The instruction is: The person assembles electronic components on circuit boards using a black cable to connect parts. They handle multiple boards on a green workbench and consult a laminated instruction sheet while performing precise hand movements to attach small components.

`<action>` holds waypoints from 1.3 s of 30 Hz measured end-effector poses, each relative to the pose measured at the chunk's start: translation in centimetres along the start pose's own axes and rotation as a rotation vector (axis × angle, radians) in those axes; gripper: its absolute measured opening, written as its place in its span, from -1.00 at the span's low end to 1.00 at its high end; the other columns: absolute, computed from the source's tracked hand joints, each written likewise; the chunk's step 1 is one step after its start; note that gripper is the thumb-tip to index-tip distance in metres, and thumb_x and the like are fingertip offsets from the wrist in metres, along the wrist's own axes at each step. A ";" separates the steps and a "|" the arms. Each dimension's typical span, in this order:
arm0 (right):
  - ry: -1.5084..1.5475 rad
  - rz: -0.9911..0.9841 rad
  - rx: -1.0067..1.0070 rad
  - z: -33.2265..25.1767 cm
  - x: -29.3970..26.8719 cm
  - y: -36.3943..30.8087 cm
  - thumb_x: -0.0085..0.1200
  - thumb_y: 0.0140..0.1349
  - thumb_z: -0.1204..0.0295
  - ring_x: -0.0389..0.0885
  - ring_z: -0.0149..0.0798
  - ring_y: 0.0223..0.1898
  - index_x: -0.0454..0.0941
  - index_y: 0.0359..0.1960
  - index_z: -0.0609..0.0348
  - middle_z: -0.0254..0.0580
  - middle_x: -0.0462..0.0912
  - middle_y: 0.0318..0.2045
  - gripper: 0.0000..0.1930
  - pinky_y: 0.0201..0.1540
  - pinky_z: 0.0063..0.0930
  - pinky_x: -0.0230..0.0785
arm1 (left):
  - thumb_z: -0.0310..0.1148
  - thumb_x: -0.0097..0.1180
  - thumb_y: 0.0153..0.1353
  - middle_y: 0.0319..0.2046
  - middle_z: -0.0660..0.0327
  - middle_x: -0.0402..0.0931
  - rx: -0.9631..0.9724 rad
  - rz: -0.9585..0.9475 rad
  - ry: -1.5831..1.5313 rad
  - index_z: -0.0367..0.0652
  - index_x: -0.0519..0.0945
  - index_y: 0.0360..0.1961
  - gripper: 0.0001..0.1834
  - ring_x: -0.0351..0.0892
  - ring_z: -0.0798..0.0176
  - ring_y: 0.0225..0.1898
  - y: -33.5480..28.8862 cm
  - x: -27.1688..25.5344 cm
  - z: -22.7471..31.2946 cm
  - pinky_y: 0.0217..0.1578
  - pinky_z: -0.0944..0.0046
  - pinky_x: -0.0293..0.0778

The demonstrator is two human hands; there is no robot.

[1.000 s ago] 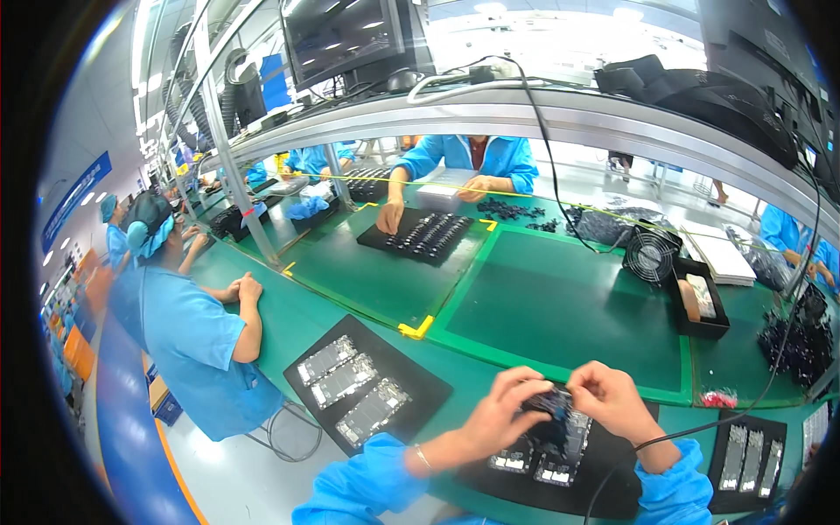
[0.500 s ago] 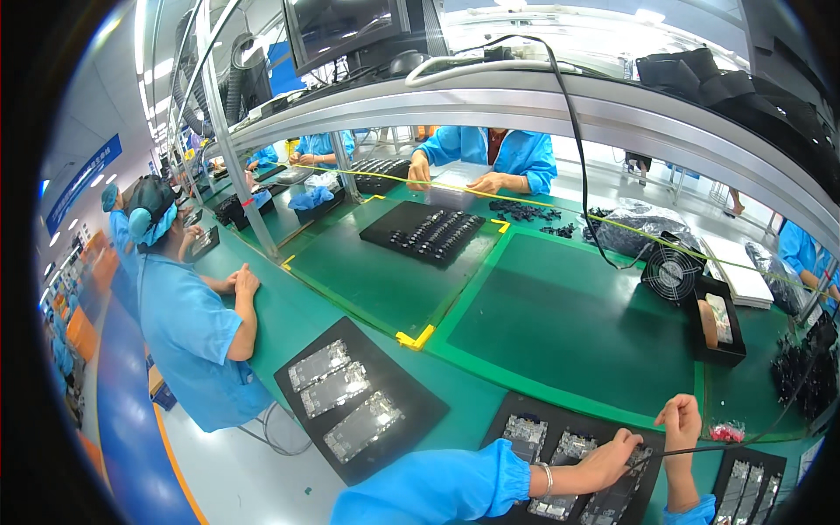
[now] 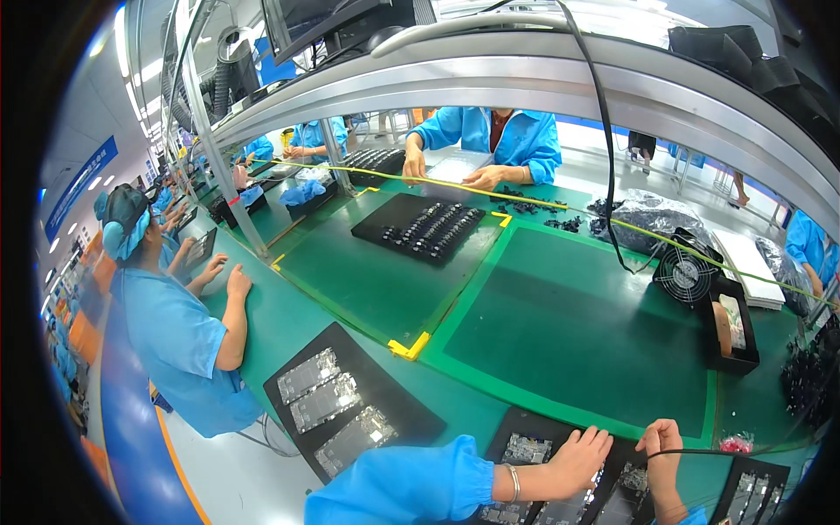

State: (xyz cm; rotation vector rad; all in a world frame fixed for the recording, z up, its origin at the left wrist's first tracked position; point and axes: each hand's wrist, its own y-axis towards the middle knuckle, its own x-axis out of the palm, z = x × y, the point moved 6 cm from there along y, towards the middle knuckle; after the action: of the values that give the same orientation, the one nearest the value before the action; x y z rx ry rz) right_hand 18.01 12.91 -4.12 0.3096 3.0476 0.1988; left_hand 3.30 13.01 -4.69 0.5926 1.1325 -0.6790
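Note:
My left hand (image 3: 579, 462) reaches in over a row of green-grey circuit boards on a black pad (image 3: 514, 420). Its fingers are stretched over a middle circuit board (image 3: 564, 507) and hide part of it. Just to the right, my right hand (image 3: 662, 451) is raised at the pad's edge, fingers curled into a pinch. Whatever lies between those fingertips is too small to make out. A thin black cable (image 3: 726, 452) runs rightward from beside the right fingers. Near that hand lies another circuit board (image 3: 632, 481).
Left of my arm, a second black pad (image 3: 328, 343) bears 3 circuit boards. More boards lie on a pad (image 3: 751, 477) at right. Beyond are a small fan (image 3: 685, 273), a black box (image 3: 733, 354) and a metal frame (image 3: 525, 66). Co-workers sit left (image 3: 171, 328) and opposite (image 3: 525, 144).
My left hand has shifted left from the right-hand board, its fingers now stretched. My right hand has come left and lower. The co-worker at left has drawn their clasped hands apart. The view has shifted slightly.

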 end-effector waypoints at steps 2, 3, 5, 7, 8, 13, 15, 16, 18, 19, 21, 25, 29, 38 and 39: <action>-0.025 0.013 0.027 0.4 0.1 0.1 -0.12 0.29 0.52 0.38 -0.54 -0.55 0.31 -0.34 0.19 -0.37 0.38 -0.55 -0.95 -0.48 -0.70 0.26 | -0.19 0.39 -0.25 -0.09 0.06 0.30 0.016 -0.036 -0.039 -0.40 0.37 -0.05 -0.25 0.29 0.10 -0.04 -0.1 0.2 -0.2 -0.13 0.23 0.36; -0.022 0.016 0.025 0.6 0.1 0.1 -0.12 0.29 0.52 0.38 -0.54 -0.55 0.31 -0.35 0.19 -0.37 0.38 -0.55 -0.95 -0.48 -0.70 0.26 | -0.16 0.39 -0.26 -0.13 0.08 0.30 0.028 -0.053 -0.054 -0.39 0.41 -0.11 -0.29 0.30 0.13 -0.06 0.1 0.8 -0.1 -0.15 0.24 0.38; -0.016 0.023 0.021 1.1 0.2 0.2 -0.12 0.29 0.52 0.38 -0.53 -0.55 0.31 -0.35 0.19 -0.37 0.38 -0.55 -0.95 -0.48 -0.69 0.26 | -0.24 0.37 -0.24 -0.27 0.13 0.32 0.083 0.002 -0.081 -0.34 0.47 -0.30 -0.49 0.32 0.16 -0.14 0.1 1.1 0.0 -0.23 0.29 0.45; -0.001 0.017 0.026 1.1 0.5 0.1 -0.11 0.29 0.52 0.38 -0.53 -0.55 0.31 -0.35 0.19 -0.37 0.38 -0.55 -0.94 -0.48 -0.68 0.26 | -0.34 0.33 -0.22 -0.29 0.10 0.32 0.107 -0.052 -0.112 -0.34 0.47 -0.32 -0.56 0.34 0.13 -0.17 0.2 1.1 0.1 -0.29 0.28 0.47; 0.007 0.014 0.029 1.1 0.5 0.1 -0.11 0.29 0.52 0.38 -0.53 -0.55 0.31 -0.35 0.19 -0.37 0.38 -0.55 -0.94 -0.48 -0.68 0.27 | -0.38 0.31 -0.21 -0.30 0.08 0.33 0.119 -0.079 -0.128 -0.34 0.46 -0.33 -0.60 0.34 0.11 -0.19 0.3 1.2 0.1 -0.32 0.27 0.48; 0.018 0.028 0.050 1.4 0.5 0.2 -0.08 0.25 0.56 0.39 -0.52 -0.55 0.31 -0.36 0.23 -0.35 0.41 -0.55 -0.94 -0.47 -0.68 0.27 | -0.52 0.20 -0.19 -0.34 0.02 0.31 0.101 -0.019 -0.197 -0.35 0.41 -0.35 -0.68 0.37 0.03 -0.27 0.1 2.0 -0.1 -0.40 0.17 0.48; 0.018 0.023 0.059 1.5 0.5 0.2 -0.08 0.25 0.56 0.40 -0.52 -0.54 0.31 -0.36 0.24 -0.34 0.41 -0.55 -0.94 -0.47 -0.68 0.28 | -0.56 0.18 -0.17 -0.34 0.00 0.30 0.086 -0.010 -0.233 -0.35 0.38 -0.32 -0.67 0.38 0.01 -0.28 0.0 2.2 -0.1 -0.40 0.14 0.48; 0.008 0.021 0.065 1.7 0.4 0.2 -0.08 0.25 0.56 0.40 -0.52 -0.54 0.31 -0.36 0.24 -0.34 0.41 -0.55 -0.94 -0.46 -0.68 0.28 | -0.57 0.17 -0.17 -0.34 0.00 0.30 0.085 -0.010 -0.250 -0.35 0.37 -0.30 -0.66 0.38 0.00 -0.27 -0.1 2.0 0.1 -0.39 0.14 0.48; 0.003 0.015 0.065 1.7 0.4 0.2 -0.07 0.25 0.56 0.40 -0.52 -0.54 0.32 -0.35 0.24 -0.34 0.41 -0.55 -0.94 -0.46 -0.69 0.28 | -0.60 0.16 -0.17 -0.33 0.00 0.29 0.101 0.025 -0.288 -0.34 0.35 -0.26 -0.62 0.38 -0.01 -0.27 -0.6 0.7 0.7 -0.34 0.13 0.48; 0.007 0.016 0.057 1.6 0.4 0.1 -0.07 0.25 0.56 0.40 -0.52 -0.54 0.32 -0.35 0.24 -0.34 0.42 -0.55 -0.95 -0.46 -0.69 0.28 | -0.62 0.16 -0.18 -0.32 0.00 0.29 0.122 0.059 -0.311 -0.33 0.34 -0.23 -0.59 0.38 -0.02 -0.27 -1.0 -0.5 1.0 -0.31 0.13 0.47; 0.006 0.008 0.057 1.1 0.5 -0.1 -0.08 0.25 0.56 0.42 -0.52 -0.53 0.32 -0.35 0.24 -0.34 0.43 -0.55 -0.95 -0.45 -0.69 0.28 | -0.64 0.16 -0.18 -0.28 0.01 0.30 0.150 0.114 -0.389 -0.31 0.33 -0.18 -0.54 0.38 -0.03 -0.25 -2.0 -2.2 1.2 -0.23 0.12 0.44; -0.002 -0.089 0.065 -1.2 2.1 -0.1 -0.09 0.24 0.57 0.46 -0.50 -0.50 0.33 -0.34 0.24 -0.32 0.46 -0.53 -0.97 -0.41 -0.67 0.32 | -0.63 0.15 -0.10 -0.17 0.07 0.33 0.198 0.137 -0.623 -0.23 0.31 -0.11 -0.52 0.37 -0.04 -0.19 -3.8 -4.5 0.8 -0.12 0.08 0.36; 0.035 -0.222 0.100 -3.4 4.6 -0.7 -0.10 0.25 0.56 0.50 -0.47 -0.47 0.33 -0.33 0.23 -0.26 0.51 -0.50 -0.97 -0.35 -0.63 0.38 | -0.57 0.09 0.06 -0.11 0.13 0.37 0.198 0.073 -0.674 -0.21 0.33 -0.05 -0.61 0.41 0.06 -0.11 -5.7 -6.2 0.6 -0.09 0.15 0.37; 0.245 -0.389 0.350 -5.0 8.7 -3.0 -0.10 0.29 0.49 0.59 -0.34 -0.41 0.32 -0.27 0.22 -0.17 0.55 -0.46 -0.93 -0.31 -0.51 0.48 | -0.46 0.11 0.15 -0.21 0.21 0.48 -0.124 0.133 -0.968 -0.19 0.45 -0.06 -0.70 0.47 0.33 -0.14 -10.1 -9.6 -2.2 -0.09 0.35 0.38; 0.242 -0.427 0.284 -5.7 9.6 -2.6 -0.10 0.30 0.48 0.59 -0.34 -0.42 0.32 -0.28 0.21 -0.16 0.56 -0.47 -0.93 -0.30 -0.50 0.47 | -0.45 0.13 0.15 -0.20 0.24 0.47 -0.147 0.259 -0.976 -0.18 0.46 -0.08 -0.71 0.45 0.38 -0.16 -10.9 -10.6 -3.4 -0.10 0.35 0.38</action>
State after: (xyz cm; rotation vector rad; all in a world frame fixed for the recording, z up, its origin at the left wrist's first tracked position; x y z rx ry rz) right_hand 7.63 11.65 0.56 -0.3821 3.2800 -0.2409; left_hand -9.78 10.24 3.31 0.2096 0.1839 -0.5449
